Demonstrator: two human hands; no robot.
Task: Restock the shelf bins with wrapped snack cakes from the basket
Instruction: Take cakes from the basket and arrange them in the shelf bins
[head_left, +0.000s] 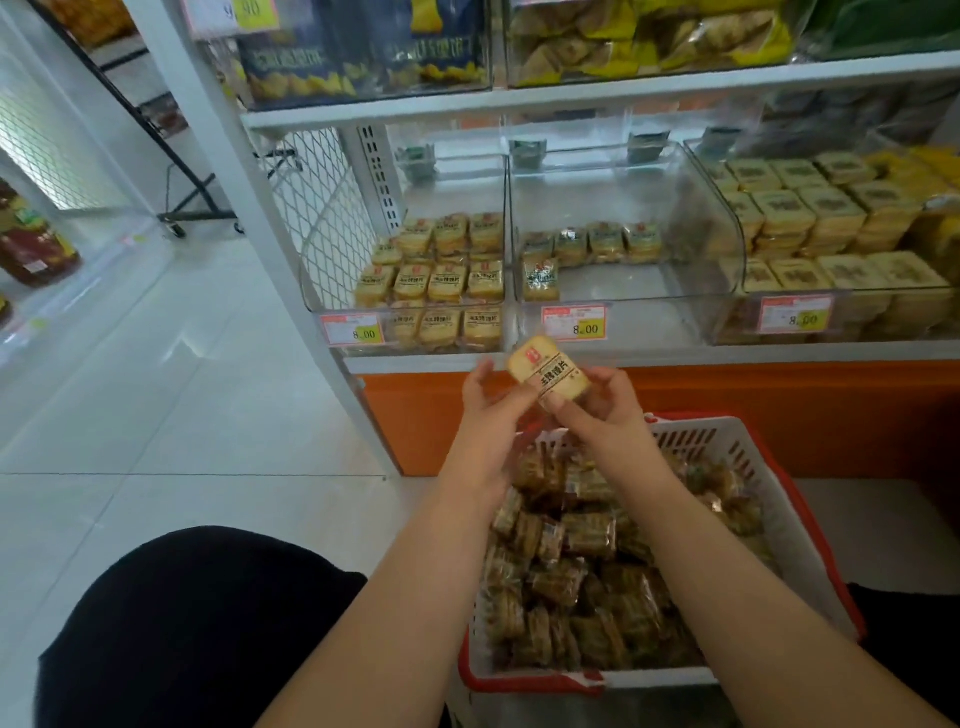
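1. A white basket (769, 499) with a red rim sits nearest, heaped with wrapped snack cakes (576, 582), between the person's forearms.
2. Above its far edge, the left hand (488, 415) and right hand (597, 410) meet around one yellow wrapped cake (548, 370).
3. The right grip pinches the cake's lower edge between thumb and curled fingers; the left grip's fingers are curled against its left side, so the cake stands tilted above both grips.
4. Beyond, the left bin (415, 291) is nearly full of yellow cakes.
5. The middle bin (623, 249) holds one sparse row.
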